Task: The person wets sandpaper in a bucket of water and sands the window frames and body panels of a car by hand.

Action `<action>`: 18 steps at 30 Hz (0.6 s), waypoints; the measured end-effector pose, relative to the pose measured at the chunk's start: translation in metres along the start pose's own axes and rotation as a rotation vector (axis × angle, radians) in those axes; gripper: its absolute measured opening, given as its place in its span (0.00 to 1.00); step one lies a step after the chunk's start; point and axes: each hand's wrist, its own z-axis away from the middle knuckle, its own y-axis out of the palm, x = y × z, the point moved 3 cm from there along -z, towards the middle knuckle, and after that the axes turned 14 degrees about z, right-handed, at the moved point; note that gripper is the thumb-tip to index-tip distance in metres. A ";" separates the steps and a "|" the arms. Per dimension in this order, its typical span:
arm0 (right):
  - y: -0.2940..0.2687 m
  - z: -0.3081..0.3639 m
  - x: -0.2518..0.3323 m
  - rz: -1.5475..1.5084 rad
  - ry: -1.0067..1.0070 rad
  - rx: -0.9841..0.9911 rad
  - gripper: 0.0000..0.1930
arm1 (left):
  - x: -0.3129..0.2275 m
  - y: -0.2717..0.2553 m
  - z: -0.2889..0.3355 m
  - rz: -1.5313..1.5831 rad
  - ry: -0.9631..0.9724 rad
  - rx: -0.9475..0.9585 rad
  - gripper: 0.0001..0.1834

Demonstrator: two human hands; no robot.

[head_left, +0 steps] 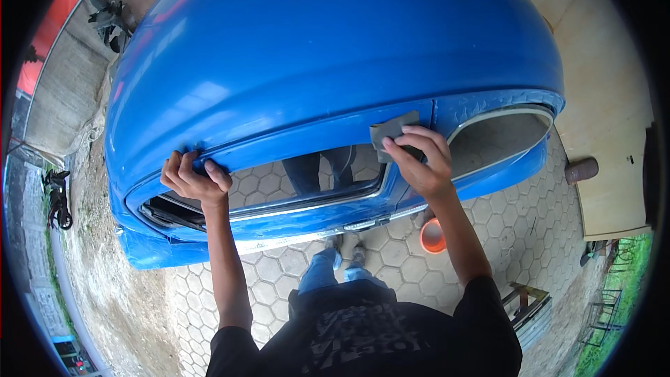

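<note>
A blue car (pixel 335 35) with a rounded roof fills the upper part of the view, its side toward me. My right hand (pixel 427 160) pinches a folded grey-brown sheet of sandpaper (pixel 392 131), which lies against the blue frame above the side window, near the upright pillar. Farther left, my left hand (pixel 192 178) is closed at the roof edge over the front end of the window. Small dark-blue patches show at its fingertips; whether it holds something there I cannot make out. Whitish scuffs mark the paint around the rear side window (pixel 499 143).
An orange bucket (pixel 433 236) stands on the hexagonal paving (pixel 272 265) to the right of my feet. A pale wooden board (pixel 607 91) is at the right, with a brown cylinder (pixel 581 169) beside it. Bare dirt (pixel 98 265) borders the paving at left.
</note>
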 end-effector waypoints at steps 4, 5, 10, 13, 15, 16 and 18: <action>0.013 -0.023 0.018 -0.105 0.009 -0.051 0.10 | -0.006 0.007 -0.004 -0.011 0.015 -0.038 0.17; 0.021 -0.037 0.034 -0.197 -0.048 -0.047 0.10 | -0.006 0.009 -0.001 -0.007 0.003 -0.037 0.17; 0.025 -0.047 0.048 -0.180 -0.115 0.077 0.12 | 0.005 -0.004 0.003 -0.015 0.014 0.048 0.17; -0.002 -0.019 0.018 -0.033 -0.038 0.093 0.14 | 0.002 -0.003 0.004 0.031 0.007 0.051 0.16; 0.001 -0.016 0.022 -0.002 -0.017 0.079 0.15 | -0.006 0.004 0.000 0.044 -0.009 -0.006 0.15; 0.006 -0.023 0.030 -0.032 0.000 0.042 0.14 | -0.006 0.007 -0.003 0.052 -0.013 -0.027 0.15; 0.016 -0.034 0.047 -0.079 -0.021 -0.005 0.11 | -0.005 0.005 0.002 0.071 -0.030 0.023 0.15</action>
